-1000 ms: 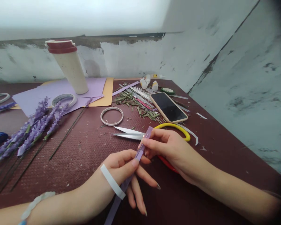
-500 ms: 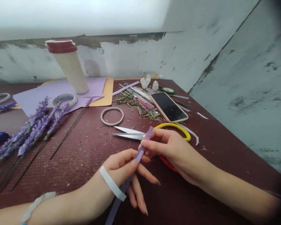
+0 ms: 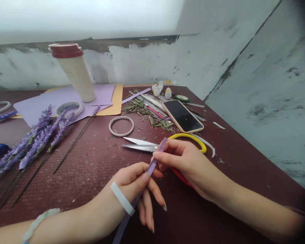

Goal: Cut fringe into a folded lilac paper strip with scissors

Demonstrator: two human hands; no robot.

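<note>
A long purple paper strip [image 3: 152, 165] runs slantwise between both hands, its tail hanging down below my left palm. My left hand [image 3: 134, 184] pinches it between thumb and index finger, the other fingers loosely curled. A white strip [image 3: 122, 199] lies across the base of that thumb. Closer to the strip's upper end, my right hand [image 3: 181, 157] grips it with thumb and fingers. Behind the right hand, scissors [image 3: 141, 145] with yellow and red handles lie on the table with blades apart; the hand hides part of them.
Lavender-like paper flowers [image 3: 44, 142] on stems lie at left. A tumbler [image 3: 77, 74] stands on purple paper sheets [image 3: 38, 105]. A tape roll [image 3: 121, 126], a phone [image 3: 183, 117], green cut bits [image 3: 139, 107] and small white bottles [image 3: 156, 89] lie further back. Walls border the table.
The lower fingers of my left hand have curled in slightly, and the white strip has shifted a little. Both hands keep their hold on the purple strip.
</note>
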